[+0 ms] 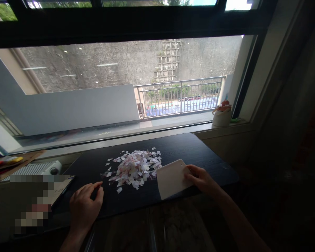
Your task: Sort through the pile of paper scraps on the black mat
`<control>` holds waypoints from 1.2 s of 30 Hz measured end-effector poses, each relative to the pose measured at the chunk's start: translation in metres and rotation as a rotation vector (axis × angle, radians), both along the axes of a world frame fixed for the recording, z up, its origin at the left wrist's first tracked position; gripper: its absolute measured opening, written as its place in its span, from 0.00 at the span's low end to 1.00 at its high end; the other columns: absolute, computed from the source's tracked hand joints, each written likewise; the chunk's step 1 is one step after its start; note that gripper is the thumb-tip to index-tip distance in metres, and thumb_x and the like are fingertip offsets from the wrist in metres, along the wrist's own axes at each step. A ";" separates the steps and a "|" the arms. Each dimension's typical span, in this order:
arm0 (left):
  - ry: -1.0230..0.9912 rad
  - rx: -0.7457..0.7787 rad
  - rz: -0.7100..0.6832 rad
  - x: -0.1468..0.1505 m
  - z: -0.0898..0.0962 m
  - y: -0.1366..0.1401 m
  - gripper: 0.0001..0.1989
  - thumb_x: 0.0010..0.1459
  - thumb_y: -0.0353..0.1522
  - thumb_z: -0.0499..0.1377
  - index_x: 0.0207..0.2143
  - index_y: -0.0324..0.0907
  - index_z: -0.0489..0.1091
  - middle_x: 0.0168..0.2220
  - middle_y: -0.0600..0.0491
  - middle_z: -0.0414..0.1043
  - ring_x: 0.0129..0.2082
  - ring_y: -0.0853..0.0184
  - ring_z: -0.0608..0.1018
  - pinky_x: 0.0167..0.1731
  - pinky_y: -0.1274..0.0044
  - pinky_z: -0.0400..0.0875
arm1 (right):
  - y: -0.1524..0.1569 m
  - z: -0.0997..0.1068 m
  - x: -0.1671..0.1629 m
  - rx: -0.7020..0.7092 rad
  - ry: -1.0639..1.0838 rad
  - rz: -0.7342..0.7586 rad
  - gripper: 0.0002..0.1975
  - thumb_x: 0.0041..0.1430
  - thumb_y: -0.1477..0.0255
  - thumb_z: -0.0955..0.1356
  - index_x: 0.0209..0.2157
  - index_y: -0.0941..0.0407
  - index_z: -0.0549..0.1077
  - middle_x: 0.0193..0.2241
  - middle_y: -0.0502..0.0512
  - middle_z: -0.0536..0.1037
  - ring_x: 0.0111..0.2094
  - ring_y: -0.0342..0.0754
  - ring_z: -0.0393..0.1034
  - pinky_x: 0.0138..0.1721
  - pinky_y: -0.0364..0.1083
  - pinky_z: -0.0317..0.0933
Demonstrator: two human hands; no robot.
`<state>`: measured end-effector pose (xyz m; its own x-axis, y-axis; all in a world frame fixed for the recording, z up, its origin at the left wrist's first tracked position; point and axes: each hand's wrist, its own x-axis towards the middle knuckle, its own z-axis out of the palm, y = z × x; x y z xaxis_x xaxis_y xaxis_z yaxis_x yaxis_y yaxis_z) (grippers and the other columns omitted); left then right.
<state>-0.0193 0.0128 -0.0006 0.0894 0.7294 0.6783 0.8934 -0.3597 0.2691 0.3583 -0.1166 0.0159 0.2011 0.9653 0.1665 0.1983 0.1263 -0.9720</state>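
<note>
A heap of small torn white paper scraps point(136, 167), some with pinkish tints, lies on the dark table point(183, 147). My right hand point(199, 177) grips a flat white scraper point(172, 178) by its right side, between thumb and fingers. One small hole shows near the scraper's upper corner, and its left edge is beside the heap's right side. Left of the heap, my left hand point(86, 201) rests at the table's near left part. Its fingers are loosely bent with the thumb apart, and nothing shows in it.
Left of the table is a stack with a flat board or book point(64, 189), partly blurred out. Behind it sits a white ribbed appliance point(39, 169) under brown cardboard. On the windowsill at right stands a white bottle point(222, 117) with an orange top. A window spans the back.
</note>
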 end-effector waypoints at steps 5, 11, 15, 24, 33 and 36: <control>-0.187 -0.084 -0.133 -0.001 -0.003 -0.012 0.16 0.50 0.43 0.52 0.31 0.45 0.74 0.35 0.49 0.77 0.41 0.56 0.76 0.45 0.65 0.70 | 0.000 0.000 -0.002 0.009 0.016 -0.043 0.14 0.50 0.66 0.69 0.38 0.58 0.75 0.32 0.54 0.81 0.34 0.51 0.75 0.34 0.47 0.67; -0.208 -0.109 -0.247 -0.004 -0.023 -0.024 0.12 0.49 0.43 0.56 0.31 0.49 0.75 0.37 0.51 0.76 0.43 0.57 0.75 0.46 0.66 0.70 | -0.004 0.000 0.000 0.020 0.038 -0.011 0.12 0.50 0.66 0.69 0.35 0.58 0.76 0.30 0.52 0.80 0.32 0.49 0.74 0.33 0.45 0.66; -0.157 -0.084 -0.272 0.006 -0.016 -0.031 0.13 0.51 0.43 0.55 0.33 0.49 0.76 0.38 0.51 0.76 0.44 0.58 0.74 0.45 0.66 0.70 | -0.002 -0.007 0.004 0.056 0.119 -0.220 0.17 0.49 0.61 0.69 0.38 0.57 0.74 0.28 0.51 0.79 0.28 0.48 0.72 0.25 0.43 0.63; 0.237 -0.046 -0.523 0.066 0.027 -0.034 0.13 0.58 0.34 0.52 0.40 0.47 0.74 0.40 0.51 0.75 0.46 0.59 0.72 0.57 0.58 0.52 | -0.005 -0.009 -0.001 0.016 0.176 -0.346 0.17 0.49 0.61 0.69 0.39 0.56 0.73 0.27 0.51 0.77 0.27 0.47 0.69 0.21 0.41 0.61; 0.177 -0.056 -0.577 0.073 0.021 -0.026 0.11 0.57 0.28 0.53 0.38 0.46 0.74 0.37 0.52 0.74 0.48 0.60 0.71 0.58 0.57 0.51 | -0.011 -0.006 -0.011 -0.059 0.130 -0.579 0.16 0.50 0.62 0.68 0.39 0.56 0.73 0.27 0.52 0.77 0.26 0.48 0.70 0.22 0.42 0.64; 0.080 -0.050 -0.546 0.070 0.015 -0.025 0.10 0.57 0.28 0.53 0.38 0.45 0.73 0.37 0.51 0.74 0.48 0.60 0.71 0.55 0.60 0.59 | -0.013 -0.008 -0.007 -0.081 0.113 -0.657 0.18 0.47 0.60 0.70 0.38 0.55 0.74 0.28 0.51 0.78 0.24 0.47 0.70 0.22 0.42 0.66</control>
